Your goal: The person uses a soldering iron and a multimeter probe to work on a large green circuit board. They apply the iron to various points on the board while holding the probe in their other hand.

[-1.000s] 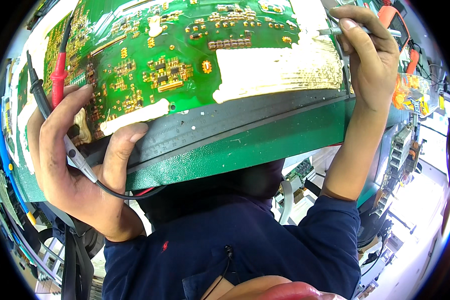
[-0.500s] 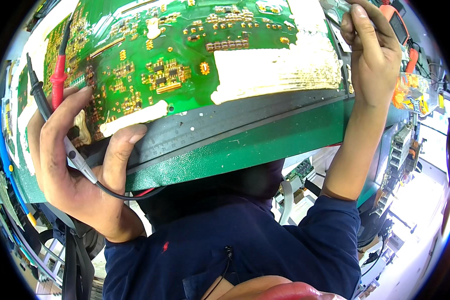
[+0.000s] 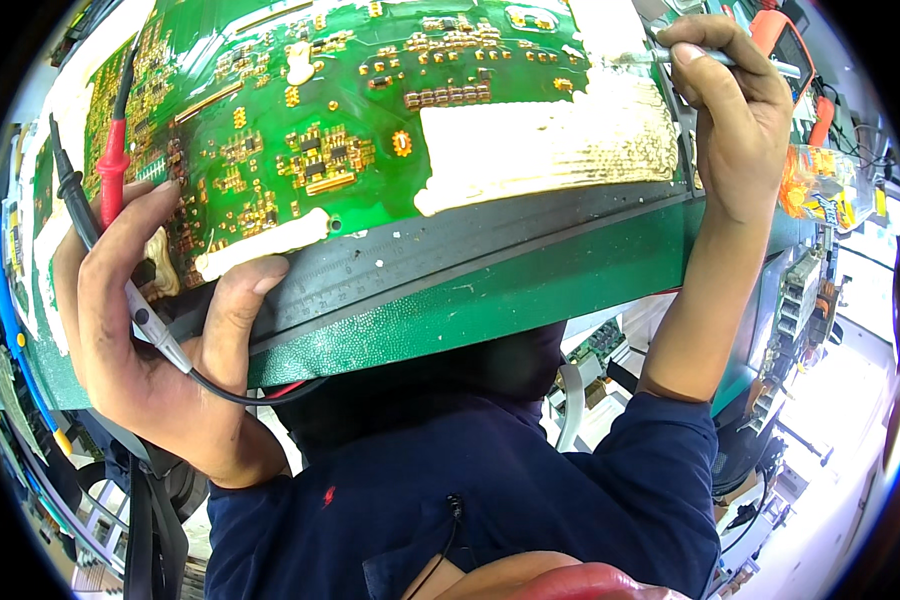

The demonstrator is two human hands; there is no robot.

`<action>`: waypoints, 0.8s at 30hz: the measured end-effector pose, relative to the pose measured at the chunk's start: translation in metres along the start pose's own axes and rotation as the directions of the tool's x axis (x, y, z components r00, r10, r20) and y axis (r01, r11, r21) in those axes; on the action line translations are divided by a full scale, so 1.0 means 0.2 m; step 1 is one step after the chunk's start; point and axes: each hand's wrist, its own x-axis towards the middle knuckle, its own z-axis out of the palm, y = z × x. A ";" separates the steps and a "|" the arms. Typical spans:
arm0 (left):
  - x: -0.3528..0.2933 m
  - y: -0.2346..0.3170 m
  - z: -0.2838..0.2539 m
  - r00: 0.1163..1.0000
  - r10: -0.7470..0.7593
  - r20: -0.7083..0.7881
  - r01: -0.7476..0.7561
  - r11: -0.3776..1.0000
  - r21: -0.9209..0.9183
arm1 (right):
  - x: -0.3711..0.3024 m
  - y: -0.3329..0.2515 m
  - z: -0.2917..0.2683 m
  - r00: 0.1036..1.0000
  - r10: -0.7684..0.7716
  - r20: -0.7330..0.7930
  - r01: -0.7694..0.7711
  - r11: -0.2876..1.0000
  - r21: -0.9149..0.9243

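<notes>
A large green circuit board point(image 3: 370, 195) with copper-coloured parts and thick white filler point(image 3: 540, 145) lies tilted before me. My left hand point(image 3: 150, 385) is curled at its near left corner, holding a pair of test probes, one red point(image 3: 113, 165) and one black point(image 3: 152, 322). Their tips point up and away, and the thumb lies by the board's near edge. Pinched in my right hand point(image 3: 740, 130) is a slim pen-shaped metal tool point(image 3: 782, 69). Its thin end reaches the white filler at the board's right side; the exact kind of tool cannot be made out.
Under the board runs a dark strip with ruler marks point(image 3: 420, 235), on a green work surface point(image 3: 470, 292). At the right are an orange-red meter point(image 3: 767, 30), a clear bag with orange contents point(image 3: 820, 190) and stacked electronic parts point(image 3: 795, 300). A blue cable point(image 3: 10, 300) hangs at the left.
My right hand has moved slightly down and left and turned, bringing the tool's thin end onto the white filler. The board has shifted slightly in view; my left hand keeps its hold.
</notes>
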 end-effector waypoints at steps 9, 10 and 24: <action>-0.01 0.01 0.00 0.999 -0.035 0.008 0.035 0.999 -0.011 | 0.00 -0.09 0.17 0.992 0.045 -0.116 -0.031 0.992 0.123; -0.01 0.00 0.00 0.999 -0.034 0.007 0.034 0.999 -0.015 | 0.01 -0.09 0.16 0.988 0.053 -0.145 -0.032 0.990 0.141; 0.00 0.02 -0.02 0.999 -0.034 0.012 0.034 0.999 -0.001 | 0.05 -0.22 0.27 0.986 0.152 -0.069 -0.152 0.988 0.007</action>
